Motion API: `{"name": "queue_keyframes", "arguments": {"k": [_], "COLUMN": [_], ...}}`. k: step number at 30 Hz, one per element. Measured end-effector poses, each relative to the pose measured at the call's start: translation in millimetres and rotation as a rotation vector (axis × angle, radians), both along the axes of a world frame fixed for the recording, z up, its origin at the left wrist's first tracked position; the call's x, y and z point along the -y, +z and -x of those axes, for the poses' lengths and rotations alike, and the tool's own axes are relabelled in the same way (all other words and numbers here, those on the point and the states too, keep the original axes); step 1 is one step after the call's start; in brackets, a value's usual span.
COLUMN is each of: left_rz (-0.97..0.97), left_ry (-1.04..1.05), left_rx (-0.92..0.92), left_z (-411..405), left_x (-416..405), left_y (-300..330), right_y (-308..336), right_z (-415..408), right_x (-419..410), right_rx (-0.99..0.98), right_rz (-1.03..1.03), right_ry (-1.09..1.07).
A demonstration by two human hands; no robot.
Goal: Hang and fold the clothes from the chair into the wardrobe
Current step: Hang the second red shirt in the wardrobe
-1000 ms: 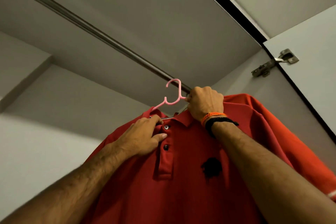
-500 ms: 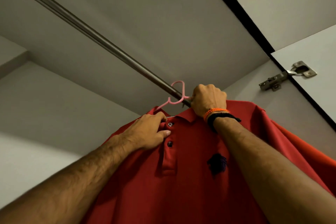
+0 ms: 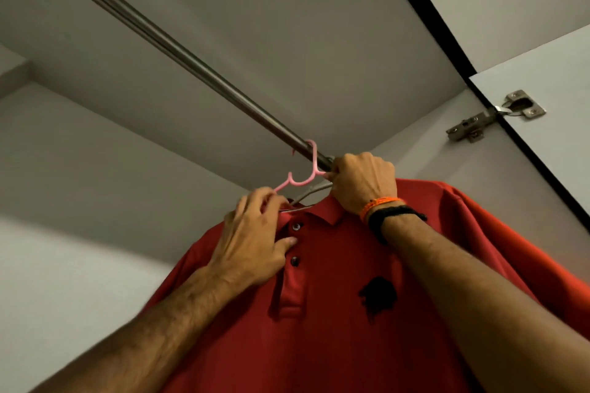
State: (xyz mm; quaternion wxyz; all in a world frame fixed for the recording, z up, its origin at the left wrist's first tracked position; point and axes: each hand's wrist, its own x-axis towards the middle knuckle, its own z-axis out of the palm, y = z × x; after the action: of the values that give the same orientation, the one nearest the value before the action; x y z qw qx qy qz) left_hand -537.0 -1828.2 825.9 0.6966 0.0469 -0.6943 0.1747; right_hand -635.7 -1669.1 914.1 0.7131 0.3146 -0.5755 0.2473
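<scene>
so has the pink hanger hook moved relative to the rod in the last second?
Yes. The pink hanger went up and its hook now sits over the rod; earlier it was below it.

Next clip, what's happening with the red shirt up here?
A person is hanging a red polo shirt on a pink hanger inside the wardrobe. The hanger's hook is looped over the metal rail. The right hand grips the hanger near its neck, just below the rail, while the left hand holds the shirt at the collar beside the buttons. Both hands are on it, so the shirt is not yet left to hang freely.
</scene>
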Motion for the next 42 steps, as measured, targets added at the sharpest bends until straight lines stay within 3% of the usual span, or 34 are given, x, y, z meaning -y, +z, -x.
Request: {"name": "queue_keyframes", "arguments": {"k": [2,4,10,15,21,29,35,42], "left_rz": [-0.089,-0.219,-0.454,-0.450,-0.434,-0.464,-0.459,-0.473], "left_ry": [-0.025,-0.073,-0.118,-0.038,0.052,0.071,0.078,-0.025], "left_rx": [-0.115,-0.109,0.198,0.318,0.326,0.320,0.242,0.250], "left_z": [4.6,10.0,37.2,56.8,50.1,14.2,-16.7,-39.3], "left_x": [-1.4,1.0,11.5,4.6,-2.7,-19.3,-46.0,-64.5], "left_y": [-9.9,-16.8,-9.0,-7.3,-7.8,-12.2,-49.3,-103.9], "right_y": [1.6,3.3,7.8,3.9,-2.8,-31.3,-78.1,-146.6], "right_z": [1.8,2.7,21.3,41.4,37.2,7.7,-13.2,-26.4], "right_x": [-1.9,-3.0,-3.2,-7.2,-11.4,-15.2,-26.4,-47.2], "right_rx": [-0.035,-0.060,-0.047,-0.072,-0.110,-0.146,-0.078,0.165], "right_rz": [-0.004,-0.030,-0.066,-0.068,-0.111,-0.223,-0.257,-0.253], "right_ry": [-0.002,-0.008,-0.029,-0.023,-0.108,-0.054,0.087,0.351]}}
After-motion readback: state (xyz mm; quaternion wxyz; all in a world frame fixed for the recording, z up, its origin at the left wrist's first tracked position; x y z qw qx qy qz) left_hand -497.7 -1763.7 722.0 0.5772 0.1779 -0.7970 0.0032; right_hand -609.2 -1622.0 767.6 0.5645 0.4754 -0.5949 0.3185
